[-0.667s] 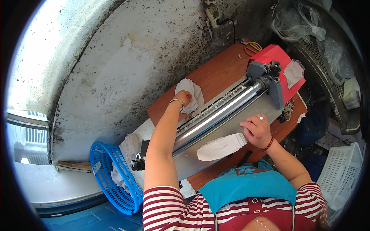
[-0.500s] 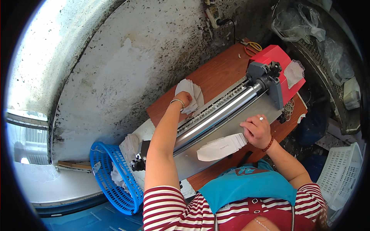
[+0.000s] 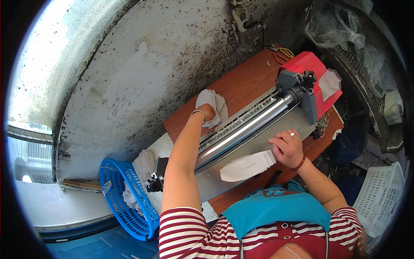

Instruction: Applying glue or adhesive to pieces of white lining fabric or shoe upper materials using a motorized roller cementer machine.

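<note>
Behind the roller, my left hand [image 3: 207, 112] lies on a loose pile of white flat pieces [image 3: 217, 102]; its fingers are curled on the top ones, their tips hidden. My right hand [image 3: 288, 149] has loosely curled fingers over the metal plate [image 3: 207, 182], with nothing showing in them. Against its near side is a fanned row of white flat pieces [image 3: 246, 167], a small dark print on top. Paper or cloth, I cannot tell. Between both hands runs the shiny metal roller [image 3: 250, 129] of a machine with a red end housing [image 3: 305, 64].
The machine stands on a brown wooden table [image 3: 241, 77] against a stained wall. A blue plastic basket [image 3: 125, 203] with white pieces leans at the left, another white stack [image 3: 145, 164] beside it. At the right are a white basket [image 3: 379, 194] and clear plastic bags [image 3: 334, 28].
</note>
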Demonstrator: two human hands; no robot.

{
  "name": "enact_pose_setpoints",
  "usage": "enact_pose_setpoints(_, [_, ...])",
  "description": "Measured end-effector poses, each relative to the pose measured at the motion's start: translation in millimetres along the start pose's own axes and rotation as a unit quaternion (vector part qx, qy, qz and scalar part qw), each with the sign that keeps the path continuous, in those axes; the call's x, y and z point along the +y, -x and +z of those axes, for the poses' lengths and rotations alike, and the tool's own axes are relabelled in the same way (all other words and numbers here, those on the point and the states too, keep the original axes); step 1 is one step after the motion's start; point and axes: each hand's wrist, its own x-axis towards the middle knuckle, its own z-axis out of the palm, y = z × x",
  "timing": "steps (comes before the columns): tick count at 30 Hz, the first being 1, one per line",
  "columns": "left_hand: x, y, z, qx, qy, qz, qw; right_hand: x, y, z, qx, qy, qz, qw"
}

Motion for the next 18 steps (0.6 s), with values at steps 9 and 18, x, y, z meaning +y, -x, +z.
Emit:
enact_pose_setpoints(9, [8, 11, -6, -0.052, -0.013, 0.019, 0.998, 0, -1, -1, 0.0, 0.001, -0.001, 1.0])
enact_pose_setpoints(18, [-7, -1, -5, -0.097, 0.053, 0.015, 0.994, 0, -1, -1, 0.0, 0.0, -0.001, 1.0])
